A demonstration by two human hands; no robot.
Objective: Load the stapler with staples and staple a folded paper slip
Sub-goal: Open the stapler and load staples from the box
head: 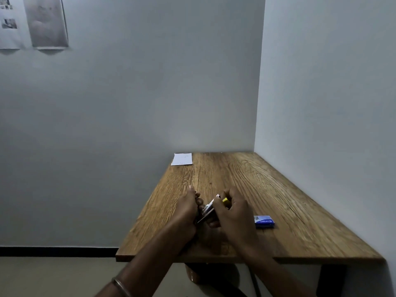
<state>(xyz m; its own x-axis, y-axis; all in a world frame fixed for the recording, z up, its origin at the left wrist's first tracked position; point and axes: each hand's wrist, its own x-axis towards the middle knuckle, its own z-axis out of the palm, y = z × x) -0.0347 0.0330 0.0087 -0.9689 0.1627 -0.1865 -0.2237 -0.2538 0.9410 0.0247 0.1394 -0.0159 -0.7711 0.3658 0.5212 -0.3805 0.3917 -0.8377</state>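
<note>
Both hands meet over the near middle of the wooden table (267, 185). My left hand (187, 207) grips the base end of a small stapler (209, 207), whose metal parts show between the hands. My right hand (232, 209) curls its fingers round the stapler's other end, where a yellow part (225, 200) sticks out. Whether the stapler is open is blurred. A blue staple box (264, 221) lies on the table just right of my right hand. A white paper slip (182, 159) lies flat at the far left corner.
The table stands in a corner, with walls close behind and to the right. Its left and near edges are open to the floor. Papers (46, 22) hang on the back wall at upper left. A metal bangle (121, 286) is on my left wrist.
</note>
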